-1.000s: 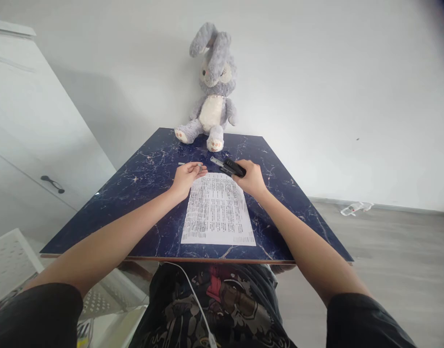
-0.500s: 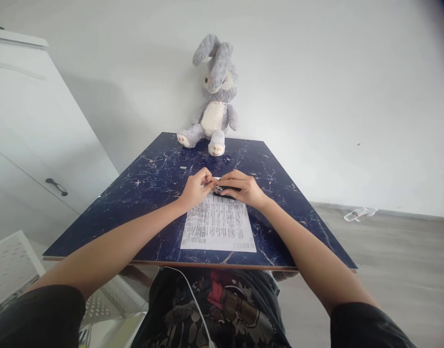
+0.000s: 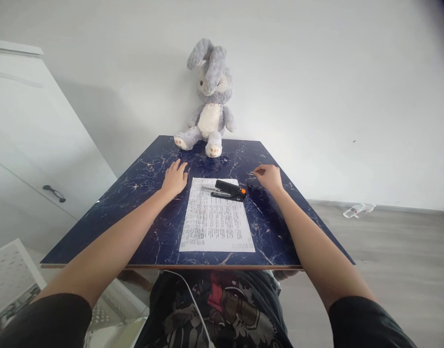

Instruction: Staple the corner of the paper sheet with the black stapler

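A black stapler (image 3: 229, 190) with an orange end lies on the printed paper sheet (image 3: 218, 227). Its top is raised and a metal part sticks out to the left. My left hand (image 3: 174, 179) is on the table left of the sheet, fingers spread, apart from the stapler. To the right of the sheet, my right hand (image 3: 269, 177) has thumb and fingers pinched together. At its fingertips shows a small silvery piece (image 3: 251, 173), too small to make out fully.
A grey plush rabbit (image 3: 210, 111) sits against the wall at the back of the blue marbled table (image 3: 153, 241). A white cabinet (image 3: 37, 130) stands at the left. On the floor to the right lies a clear plastic item (image 3: 355, 210).
Both hands have left the stapler, which now lies on the sheet. My left hand moved left and opened; my right moved right, pinched. The small light strip on the table no longer shows.
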`<state>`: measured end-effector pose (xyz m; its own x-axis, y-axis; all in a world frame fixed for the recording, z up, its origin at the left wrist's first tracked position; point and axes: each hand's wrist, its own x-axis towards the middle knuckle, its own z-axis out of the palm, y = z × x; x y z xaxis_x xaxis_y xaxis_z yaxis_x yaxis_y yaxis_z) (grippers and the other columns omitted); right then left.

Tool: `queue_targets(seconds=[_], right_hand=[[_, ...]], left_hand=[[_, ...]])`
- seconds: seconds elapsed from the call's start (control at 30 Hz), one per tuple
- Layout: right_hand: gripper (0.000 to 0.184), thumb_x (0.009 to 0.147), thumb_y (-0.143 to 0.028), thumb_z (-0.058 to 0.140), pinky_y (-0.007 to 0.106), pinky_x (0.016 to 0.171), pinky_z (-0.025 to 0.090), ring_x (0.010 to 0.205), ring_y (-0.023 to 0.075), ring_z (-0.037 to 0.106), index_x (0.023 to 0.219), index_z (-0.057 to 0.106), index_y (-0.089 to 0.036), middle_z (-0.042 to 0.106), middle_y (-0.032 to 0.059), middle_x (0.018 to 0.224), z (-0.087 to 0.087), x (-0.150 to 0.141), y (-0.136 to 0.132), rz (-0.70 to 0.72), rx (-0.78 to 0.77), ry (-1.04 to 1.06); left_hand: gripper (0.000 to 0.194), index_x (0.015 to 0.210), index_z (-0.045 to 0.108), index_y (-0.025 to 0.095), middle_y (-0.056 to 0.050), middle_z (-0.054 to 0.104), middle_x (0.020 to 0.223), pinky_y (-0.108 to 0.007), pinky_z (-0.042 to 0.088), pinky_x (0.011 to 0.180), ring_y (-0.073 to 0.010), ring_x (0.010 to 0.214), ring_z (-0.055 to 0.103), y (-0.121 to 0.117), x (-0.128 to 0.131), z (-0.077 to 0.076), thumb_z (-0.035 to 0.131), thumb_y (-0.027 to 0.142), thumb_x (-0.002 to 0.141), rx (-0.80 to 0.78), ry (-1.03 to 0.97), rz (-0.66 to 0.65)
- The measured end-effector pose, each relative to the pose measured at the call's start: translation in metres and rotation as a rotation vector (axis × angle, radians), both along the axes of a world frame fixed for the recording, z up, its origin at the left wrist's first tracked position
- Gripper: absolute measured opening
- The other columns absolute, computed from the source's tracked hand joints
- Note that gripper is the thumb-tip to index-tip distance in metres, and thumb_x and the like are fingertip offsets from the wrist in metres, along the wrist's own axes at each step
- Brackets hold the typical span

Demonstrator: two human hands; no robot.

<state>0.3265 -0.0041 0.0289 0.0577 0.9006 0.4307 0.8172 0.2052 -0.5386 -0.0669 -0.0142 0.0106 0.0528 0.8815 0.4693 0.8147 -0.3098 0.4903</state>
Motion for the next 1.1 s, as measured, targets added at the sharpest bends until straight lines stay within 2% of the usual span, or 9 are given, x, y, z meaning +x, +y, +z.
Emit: queue_targets(seconds=[0.07,0.13,0.23,0.3,0.47,0.6,0.67,0.83,1.1], right_hand=[[0.015,0.081,-0.018,0.071,0.033,0.085,0.056,0.086,0.0242,0.075,0.089,0.083,-0.016,0.081,0.0088,0.085,-0.009,0.017,0.010,-0.082,-0.103,-0.030],[0.016,0.081,-0.019,0.072,0.031,0.085,0.055,0.090,0.0247,0.075,0.091,0.084,-0.016,0.081,0.0094,0.089,-0.016,0.024,0.015,-0.114,-0.184,-0.062],[0.019,0.083,-0.018,0.071,0.031,0.087,0.054,0.097,0.0258,0.075,0.095,0.085,-0.016,0.082,0.0103,0.096,-0.019,0.024,0.018,-0.120,-0.220,-0.122],[0.024,0.083,-0.019,0.070,0.032,0.090,0.054,0.102,0.0263,0.074,0.102,0.084,-0.016,0.081,0.0110,0.103,-0.019,0.020,0.017,-0.103,-0.182,-0.152],[0.031,0.085,-0.021,0.067,0.034,0.094,0.053,0.105,0.0267,0.072,0.111,0.083,-0.016,0.080,0.0124,0.108,-0.018,0.011,0.015,-0.071,-0.130,-0.188],[0.037,0.082,-0.013,0.060,0.033,0.097,0.052,0.106,0.0270,0.072,0.110,0.084,-0.016,0.079,0.0133,0.109,-0.017,0.009,0.013,-0.067,-0.118,-0.234],[0.040,0.080,-0.011,0.058,0.033,0.097,0.053,0.105,0.0275,0.072,0.110,0.085,-0.017,0.079,0.0140,0.110,-0.017,0.009,0.013,-0.076,-0.113,-0.246],[0.042,0.078,-0.010,0.058,0.032,0.095,0.053,0.104,0.0274,0.073,0.109,0.085,-0.017,0.081,0.0121,0.108,-0.018,0.009,0.014,-0.051,-0.147,-0.212],[0.047,0.073,-0.004,0.055,0.032,0.098,0.052,0.109,0.0279,0.074,0.107,0.086,-0.017,0.082,0.0112,0.109,-0.017,0.005,0.014,-0.037,-0.193,-0.204]], left_hand=[[0.048,0.141,0.063,0.015,-0.023,0.045,0.165,-0.075,0.023,0.123,-0.0473,0.156,0.034,0.007,-0.004,-0.007,0.056,0.014,0.094,-0.137,0.079,0.063],[0.047,0.139,0.066,0.015,-0.023,0.052,0.159,-0.073,0.028,0.122,-0.0465,0.151,0.043,0.007,-0.003,-0.008,0.051,0.010,0.094,-0.204,0.152,0.035],[0.045,0.128,0.073,0.015,-0.022,0.069,0.135,-0.055,0.045,0.115,-0.0397,0.128,0.065,0.003,-0.001,-0.004,0.052,0.006,0.090,-0.169,0.234,-0.025],[0.044,0.120,0.077,0.015,-0.021,0.073,0.119,-0.050,0.051,0.106,-0.0378,0.113,0.070,0.001,-0.002,-0.001,0.055,0.002,0.085,-0.140,0.273,-0.022],[0.031,0.096,0.080,0.017,-0.018,0.073,0.102,-0.049,0.053,0.100,-0.0366,0.099,0.072,-0.001,-0.004,0.004,0.057,0.001,0.083,-0.124,0.247,-0.011],[0.025,0.094,0.079,0.018,-0.017,0.073,0.100,-0.049,0.052,0.101,-0.0356,0.100,0.071,-0.006,0.003,0.009,0.057,0.006,0.089,-0.074,0.161,-0.031],[0.025,0.101,0.078,0.018,-0.017,0.074,0.106,-0.048,0.053,0.102,-0.0335,0.102,0.071,-0.011,0.011,0.014,0.055,0.010,0.093,-0.017,0.085,-0.108],[0.020,0.109,0.077,0.023,-0.009,0.078,0.107,-0.042,0.056,0.101,-0.0258,0.098,0.073,-0.031,0.030,0.023,0.069,0.025,0.092,-0.027,-0.159,-0.489],[0.009,0.090,0.084,0.030,-0.006,0.081,0.098,-0.043,0.056,0.101,-0.0260,0.094,0.076,-0.031,0.034,0.014,0.077,0.026,0.086,-0.108,-0.181,-0.660]])
